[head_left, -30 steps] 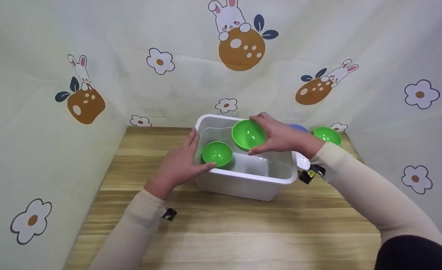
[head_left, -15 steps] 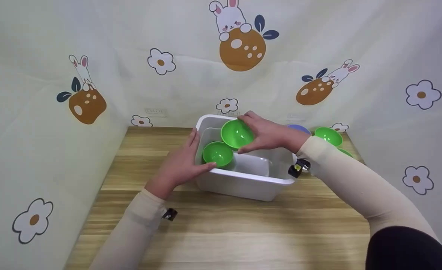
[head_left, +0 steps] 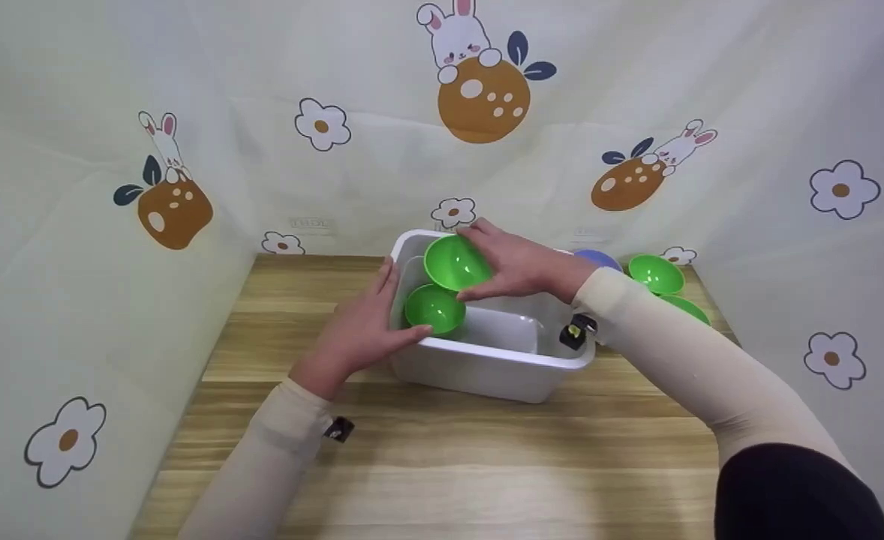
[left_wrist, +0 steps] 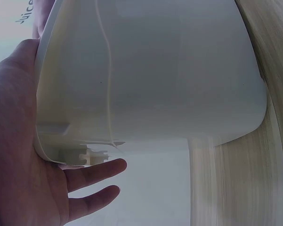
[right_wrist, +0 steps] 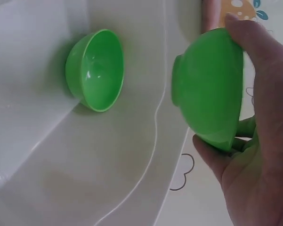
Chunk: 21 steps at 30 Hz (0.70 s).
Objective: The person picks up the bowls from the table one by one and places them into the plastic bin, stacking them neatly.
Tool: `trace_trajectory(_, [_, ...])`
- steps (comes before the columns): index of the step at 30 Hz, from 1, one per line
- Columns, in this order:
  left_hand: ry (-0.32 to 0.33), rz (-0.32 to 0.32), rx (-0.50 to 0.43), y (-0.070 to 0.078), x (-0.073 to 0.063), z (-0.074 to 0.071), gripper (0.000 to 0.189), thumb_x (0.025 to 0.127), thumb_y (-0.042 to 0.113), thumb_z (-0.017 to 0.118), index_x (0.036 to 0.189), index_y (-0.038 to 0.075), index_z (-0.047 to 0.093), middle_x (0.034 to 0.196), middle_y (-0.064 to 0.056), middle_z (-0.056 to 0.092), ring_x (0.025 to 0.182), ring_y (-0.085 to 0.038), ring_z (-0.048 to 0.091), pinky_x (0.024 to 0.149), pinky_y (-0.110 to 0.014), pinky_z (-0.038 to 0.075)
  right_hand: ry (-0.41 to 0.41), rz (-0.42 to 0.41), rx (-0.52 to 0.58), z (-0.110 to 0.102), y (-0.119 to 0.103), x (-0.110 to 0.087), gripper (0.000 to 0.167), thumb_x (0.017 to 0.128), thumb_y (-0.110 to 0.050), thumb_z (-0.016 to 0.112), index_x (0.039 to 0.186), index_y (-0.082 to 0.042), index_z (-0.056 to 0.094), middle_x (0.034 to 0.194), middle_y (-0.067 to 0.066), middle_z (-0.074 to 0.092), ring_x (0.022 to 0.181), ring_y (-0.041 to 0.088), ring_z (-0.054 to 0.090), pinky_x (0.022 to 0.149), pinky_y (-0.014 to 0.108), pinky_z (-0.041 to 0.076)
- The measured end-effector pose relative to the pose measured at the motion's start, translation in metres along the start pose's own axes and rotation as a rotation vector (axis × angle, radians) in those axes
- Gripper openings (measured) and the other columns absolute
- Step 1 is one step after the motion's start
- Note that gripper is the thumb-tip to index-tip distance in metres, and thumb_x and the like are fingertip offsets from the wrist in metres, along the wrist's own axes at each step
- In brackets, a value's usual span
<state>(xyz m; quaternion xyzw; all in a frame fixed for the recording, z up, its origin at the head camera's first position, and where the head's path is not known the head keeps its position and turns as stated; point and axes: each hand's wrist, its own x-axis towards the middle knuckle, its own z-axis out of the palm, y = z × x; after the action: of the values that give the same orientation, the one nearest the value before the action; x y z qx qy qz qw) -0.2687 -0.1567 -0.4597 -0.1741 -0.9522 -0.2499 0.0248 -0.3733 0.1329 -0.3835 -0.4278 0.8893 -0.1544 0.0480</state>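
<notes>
My right hand (head_left: 521, 262) grips a green bowl (head_left: 453, 262) by its rim, thumb and fingers spread on opposite sides. The right wrist view shows this bowl (right_wrist: 212, 89) tilted on its side, high in the white plastic bin. Below it, a second green bowl (head_left: 434, 309) sits inside the bin's left end; in the head view the held bowl slightly overlaps its far edge. My left hand (head_left: 359, 322) rests against the left end of the bin (head_left: 479, 379), thumb at the near rim. In the left wrist view two fingers (left_wrist: 96, 174) extend straight past the bin's side.
Right of the bin, a blue bowl (head_left: 598, 259) and two more green bowls, one at the back (head_left: 657, 274) and another partly hidden by the right sleeve (head_left: 682, 382), stand on the wooden table (head_left: 442, 465). Patterned cloth (head_left: 382, 172) hangs behind and on both sides.
My right hand has moved left with the green bowl, from the bin's middle to above its left end near the other bowl. The left hand and the bin have stayed put.
</notes>
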Motion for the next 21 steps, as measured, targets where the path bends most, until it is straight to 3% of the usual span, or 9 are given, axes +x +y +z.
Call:
trace_trajectory(13, [0.004,0.0,0.002,-0.001,0.0,0.001,0.135,0.087,0.098,0.052,0.177,0.004,0.013,0.185,-0.015,0.006,0.151,-0.053,0.047,0.113,-0.068,0.049,-0.002,-0.053,-0.082,0.014,0.002,0.014,0.121,0.086,-0.076,0.079,0.169,0.001,0.035,0.15,0.017,0.047,0.12,0.029,0.062,0.105,0.046,0.057])
trace_trajectory(21, [0.006,-0.001,0.004,-0.001,0.001,0.001,0.134,0.088,0.097,0.052,0.177,0.005,0.013,0.185,-0.016,0.008,0.145,-0.054,0.053,0.108,-0.068,0.053,-0.03,-0.05,-0.129,0.018,0.001,0.021,0.123,0.086,-0.084,0.073,0.169,-0.002,0.034,0.149,0.015,0.046,0.117,0.027,0.062,0.103,0.043,0.058])
